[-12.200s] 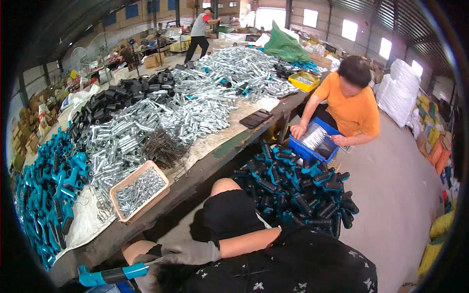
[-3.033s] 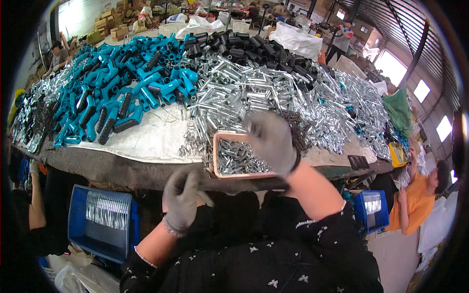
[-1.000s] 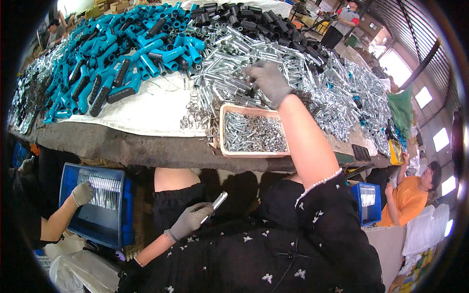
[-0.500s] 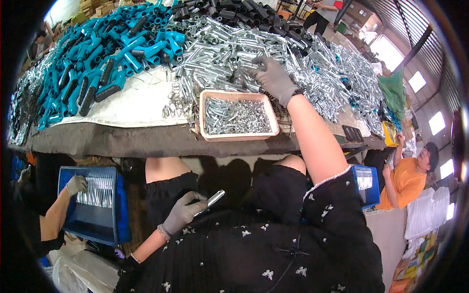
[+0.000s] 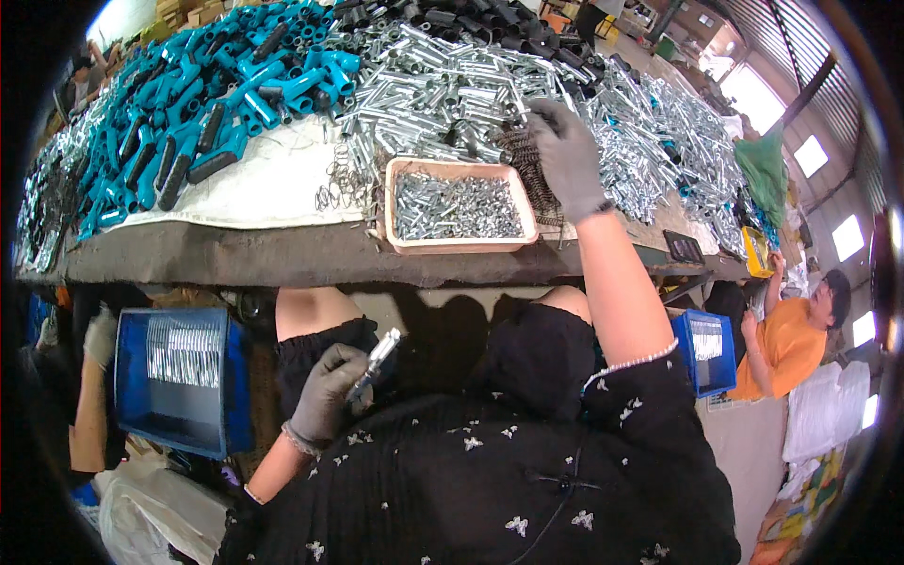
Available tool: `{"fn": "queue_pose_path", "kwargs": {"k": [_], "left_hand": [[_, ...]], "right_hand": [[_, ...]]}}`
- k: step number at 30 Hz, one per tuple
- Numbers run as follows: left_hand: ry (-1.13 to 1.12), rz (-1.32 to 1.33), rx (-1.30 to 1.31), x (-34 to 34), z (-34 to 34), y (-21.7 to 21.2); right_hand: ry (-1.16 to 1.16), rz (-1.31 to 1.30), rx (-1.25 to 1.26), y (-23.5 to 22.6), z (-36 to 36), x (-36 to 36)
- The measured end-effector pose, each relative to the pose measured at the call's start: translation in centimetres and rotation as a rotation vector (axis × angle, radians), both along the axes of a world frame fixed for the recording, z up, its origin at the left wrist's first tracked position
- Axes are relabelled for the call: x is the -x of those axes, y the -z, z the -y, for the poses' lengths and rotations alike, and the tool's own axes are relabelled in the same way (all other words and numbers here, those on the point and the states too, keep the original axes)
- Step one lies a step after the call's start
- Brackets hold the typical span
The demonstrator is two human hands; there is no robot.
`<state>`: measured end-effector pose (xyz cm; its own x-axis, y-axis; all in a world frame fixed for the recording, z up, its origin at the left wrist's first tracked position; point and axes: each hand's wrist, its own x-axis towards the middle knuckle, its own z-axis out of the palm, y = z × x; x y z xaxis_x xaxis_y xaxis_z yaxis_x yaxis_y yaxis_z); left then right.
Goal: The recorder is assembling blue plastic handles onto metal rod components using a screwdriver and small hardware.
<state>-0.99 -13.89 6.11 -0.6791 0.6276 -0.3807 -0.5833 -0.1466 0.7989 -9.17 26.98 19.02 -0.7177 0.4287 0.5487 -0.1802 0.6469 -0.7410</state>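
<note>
Right hand [image 5: 568, 155], gloved, we find reaching past the far right corner of the tray [image 5: 456, 205] into the dark springs [image 5: 529, 168], fingers curled down among them; whether it grips one we cannot tell. Left hand [image 5: 327, 395], also gloved, we note well below the tray's near edge, over the lap, closed around a small metal tube [image 5: 379, 355] that sticks up from the fist. Beyond the tray lie silver tubes [image 5: 443, 85] and blue handles [image 5: 217, 104]; a blue bin [image 5: 184, 377] sits down to its left.
</note>
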Motion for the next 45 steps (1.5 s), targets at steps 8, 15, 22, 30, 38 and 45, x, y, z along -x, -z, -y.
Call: {"fn": "queue_pose_path", "kwargs": {"k": [8,15,22,30,38,45], "left_hand": [[0.030,-0.104,-0.145,1.4,1.6,-1.2],[0.078,-0.148,-0.095,1.4,2.8,-1.7],[-0.037,-0.160,-0.031,0.7,6.4,0.7],[0.092,-0.185,0.138,0.5,6.8,-1.2],[-0.276,-0.574,0.343,2.9,11.0,0.5],[-0.734,-0.410,1.014,12.3,29.1,11.2]], "right_hand": [[-0.855,0.384,-0.216,3.0,14.7,-13.0],[-0.743,0.491,-0.182,4.3,15.1,-14.5],[-0.721,0.460,-0.096,5.7,17.6,-12.2],[-0.849,0.709,0.024,6.5,20.4,-10.1],[-0.836,0.838,0.340,10.7,19.5,-10.8],[-0.641,0.807,0.451,12.9,14.7,-13.4]]}}
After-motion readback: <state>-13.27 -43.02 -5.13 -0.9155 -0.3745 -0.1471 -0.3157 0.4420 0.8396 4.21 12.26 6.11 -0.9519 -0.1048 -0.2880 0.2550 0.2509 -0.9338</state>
